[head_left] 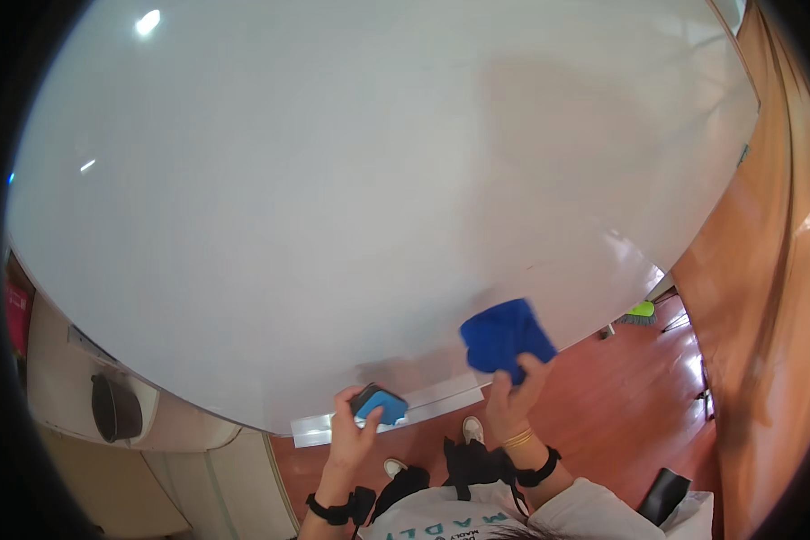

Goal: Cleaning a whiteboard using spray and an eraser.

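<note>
A large whiteboard [288, 180] fills most of the view in front of me. Close to its lower edge, my left hand [355, 425] is closed round a blue and black whiteboard eraser [382, 407]. Further right, my right hand [520, 391] grips a folded blue cloth [506, 333] by its lower part. The cloth is held up before the board's lower right part; whether it touches the surface I cannot tell. Below my hands runs a pale marker tray [445, 393] along the board's bottom edge.
An orange-brown curtain [747, 243] hangs at the right. On the reddish floor [594, 396] stands a green-topped broom [639, 313] beyond the board's right end. A dark bin [116, 408] is at the lower left, and a black object [664, 495] lies at the lower right.
</note>
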